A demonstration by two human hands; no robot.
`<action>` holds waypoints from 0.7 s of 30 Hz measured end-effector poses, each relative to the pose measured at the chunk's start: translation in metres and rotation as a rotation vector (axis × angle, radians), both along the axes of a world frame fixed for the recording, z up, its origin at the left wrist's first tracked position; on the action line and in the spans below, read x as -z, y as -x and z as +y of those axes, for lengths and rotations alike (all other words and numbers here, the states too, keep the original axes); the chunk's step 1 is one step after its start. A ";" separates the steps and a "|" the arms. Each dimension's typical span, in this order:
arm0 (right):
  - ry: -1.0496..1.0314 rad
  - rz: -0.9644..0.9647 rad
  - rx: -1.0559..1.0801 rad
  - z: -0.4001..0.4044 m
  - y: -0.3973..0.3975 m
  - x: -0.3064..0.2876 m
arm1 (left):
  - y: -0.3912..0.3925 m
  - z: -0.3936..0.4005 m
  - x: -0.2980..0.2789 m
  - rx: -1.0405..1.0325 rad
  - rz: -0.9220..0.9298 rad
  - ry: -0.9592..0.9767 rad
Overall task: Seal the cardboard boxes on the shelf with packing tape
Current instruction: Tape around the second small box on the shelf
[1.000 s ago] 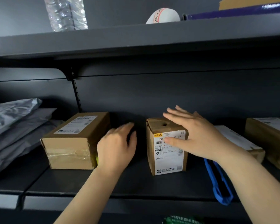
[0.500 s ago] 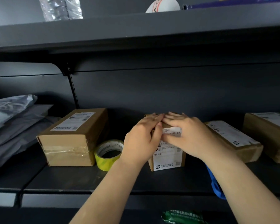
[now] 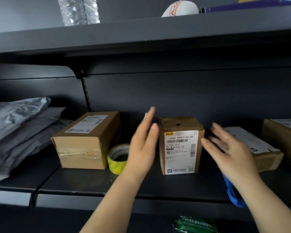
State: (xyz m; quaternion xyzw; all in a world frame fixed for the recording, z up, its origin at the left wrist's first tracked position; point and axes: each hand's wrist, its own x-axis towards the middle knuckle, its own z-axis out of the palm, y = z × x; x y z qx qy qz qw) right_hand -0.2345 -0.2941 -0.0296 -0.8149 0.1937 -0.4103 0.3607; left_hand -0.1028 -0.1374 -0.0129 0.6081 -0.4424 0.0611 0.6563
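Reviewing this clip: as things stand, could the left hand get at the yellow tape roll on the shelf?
Probably yes. The left hand is open, holds nothing and sits right beside the yellow tape roll, partly overlapping its right edge in view. The roll leans against the taped box, its near side unobstructed.

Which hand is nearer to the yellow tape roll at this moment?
Left. The left hand is right beside the yellow tape roll, overlapping its right edge in view. The right hand is beyond the small upright box, on its far side.
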 end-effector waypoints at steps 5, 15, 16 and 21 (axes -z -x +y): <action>-0.028 -0.213 0.009 0.000 0.017 -0.013 | -0.027 0.040 0.015 -0.372 0.014 -0.203; 0.273 -0.234 0.015 0.029 0.001 -0.043 | -0.034 0.053 0.043 -0.656 -0.425 -0.940; 0.276 -0.227 0.000 0.031 -0.001 -0.045 | -0.034 0.054 0.042 -0.651 -0.411 -0.904; 0.266 -0.187 -0.076 0.042 -0.012 -0.052 | -0.023 0.061 0.025 -0.664 -0.297 -0.677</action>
